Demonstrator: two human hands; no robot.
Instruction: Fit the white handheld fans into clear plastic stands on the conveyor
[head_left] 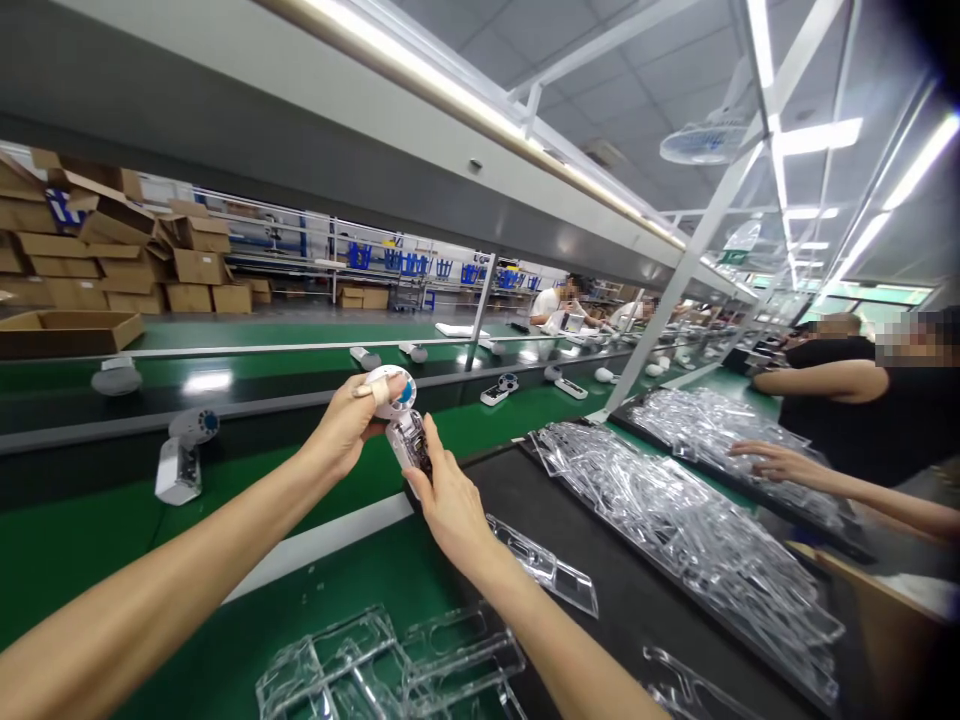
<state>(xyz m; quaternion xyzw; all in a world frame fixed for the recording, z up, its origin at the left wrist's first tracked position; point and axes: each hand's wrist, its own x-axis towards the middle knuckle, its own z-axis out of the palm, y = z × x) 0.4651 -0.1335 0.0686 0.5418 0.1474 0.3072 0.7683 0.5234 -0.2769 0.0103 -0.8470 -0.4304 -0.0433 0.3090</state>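
Note:
A white handheld device (pixel 406 437) with a round head and an opened handle showing inner parts is held above the green work surface. My left hand (pixel 346 420) is closed around its round head, a wrapping visible on one finger. My right hand (pixel 448 490) grips the handle lower down, thumb and fingers on either side. Below my hands, clear plastic frames (pixel 375 665) lie on the green surface. One more clear frame (pixel 544 565) rests on the black mat to the right of my right wrist.
A similar white device (pixel 180 470) stands at left; others lie along the conveyor (pixel 300 395). Clear plastic parts (pixel 675 530) fill a black tray at right. Another person's hand (pixel 780 463) reaches over a farther tray. A slanted metal post (pixel 660 310) rises behind the trays.

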